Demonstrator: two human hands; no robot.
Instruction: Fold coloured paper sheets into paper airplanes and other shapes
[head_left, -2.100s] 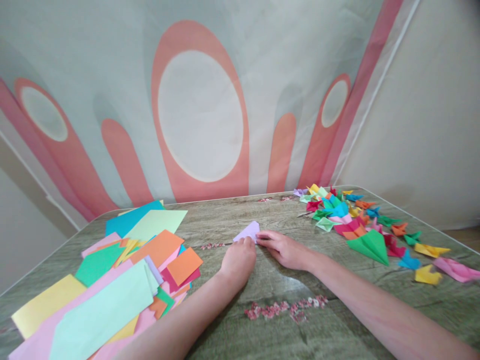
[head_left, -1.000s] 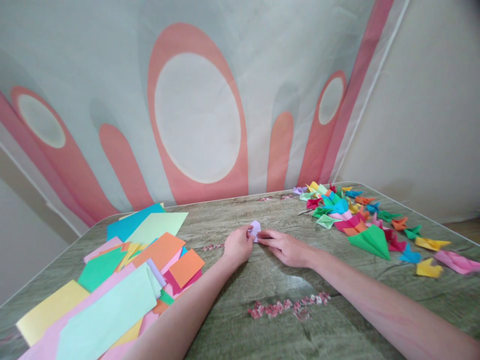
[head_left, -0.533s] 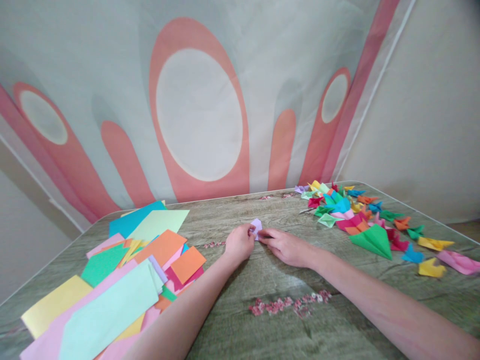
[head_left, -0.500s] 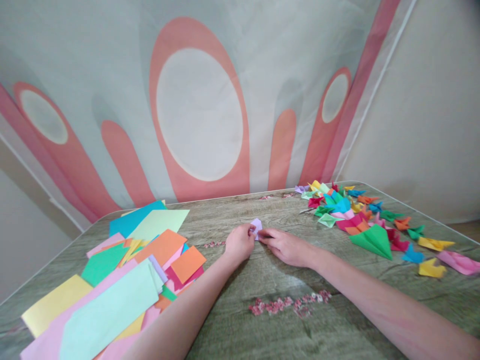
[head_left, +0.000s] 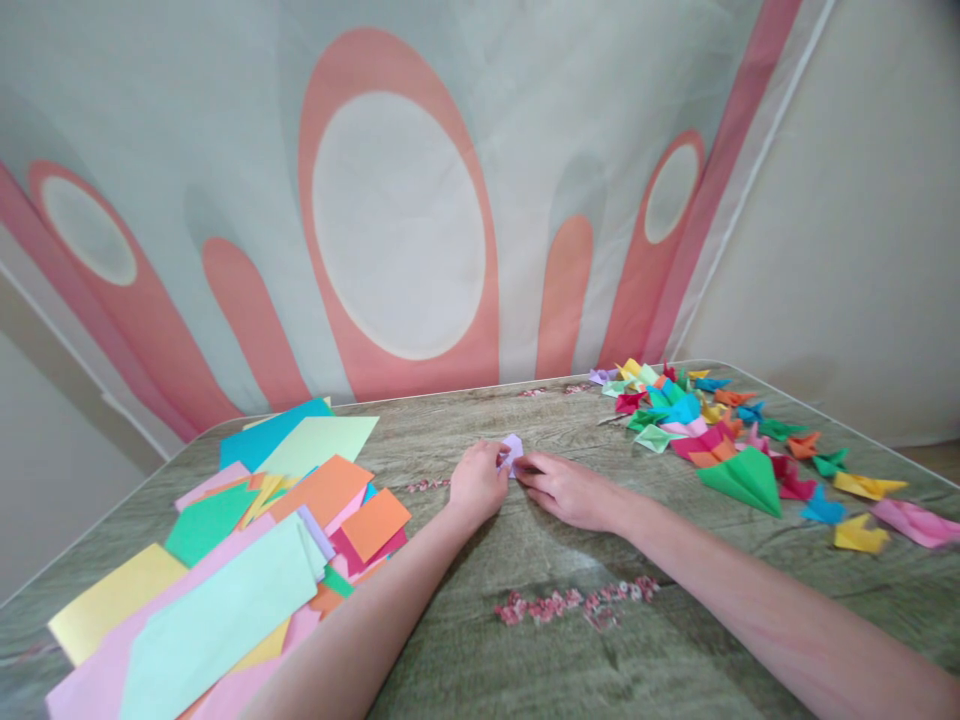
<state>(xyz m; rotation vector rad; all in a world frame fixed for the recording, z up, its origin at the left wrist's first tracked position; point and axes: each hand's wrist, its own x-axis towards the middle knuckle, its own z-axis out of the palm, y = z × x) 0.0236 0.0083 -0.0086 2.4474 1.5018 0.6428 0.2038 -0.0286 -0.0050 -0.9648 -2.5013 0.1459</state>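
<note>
A small piece of lilac origami paper (head_left: 513, 448), partly folded, lies between my hands near the middle of the table. My left hand (head_left: 480, 482) pinches its left side, fingers curled and closed. From the right, my right hand (head_left: 562, 486) has its thumb and fingertips pressed together on the paper's right edge. The fingers cover the lower part of the paper, so its exact fold is hidden.
Coloured paper sheets (head_left: 225, 600) are heaped on the left of the wood-patterned table (head_left: 450, 650). Folded paper figures (head_left: 682, 408) spread along the right side, with a larger green folded piece (head_left: 746, 482) nearest. A patterned cloth (head_left: 525, 250) hangs behind the table.
Both hands stay on the lilac paper with almost no movement. The whole view has shifted very slightly.
</note>
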